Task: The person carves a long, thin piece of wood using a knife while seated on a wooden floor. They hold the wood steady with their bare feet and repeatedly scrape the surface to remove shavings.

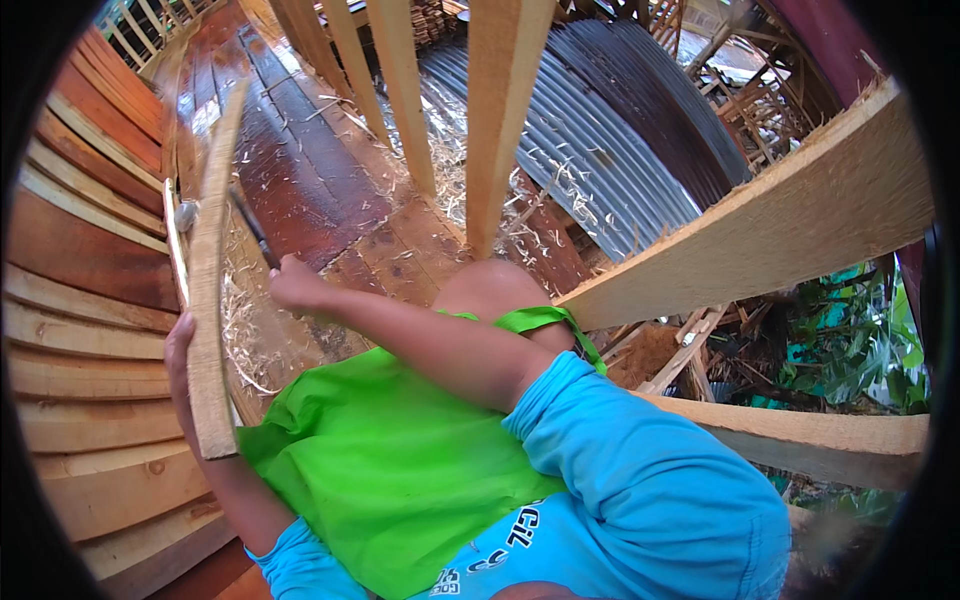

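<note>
Head view, sole feed on my station.

Item: one long, narrow plank [207,270], pale, set lengthwise at the left; its near end lies over the left forearm, its far end above the floorboards [305,190]. Its bowed outline I cannot separate from the lens's bend.

Item: left hand [180,350], at the plank's left edge, largely hidden by it; how far its fingers are curled I cannot tell.

Item: right hand [296,285], forearm across the body, fingers closed round a dark, slim tool [253,227], which slants up toward the plank's right side. I cannot make out the tool's type.

Item: one rounded grey piece [186,216], just left of the plank; whether it belongs to the tool, I cannot tell.

Item: curled wood shavings [245,345], strewn beside the plank and over the floorboards.

Item: bright green apron [400,440] over a blue shirt [640,460].

Item: row of boards [90,345], brown to pale, along the left.

Item: pale upright post [500,110], ahead; behind it, corrugated metal sheets [600,140].

Item: thick, rough-edged beam [770,215], slanting at the right; below it, green foliage [865,345].
</note>
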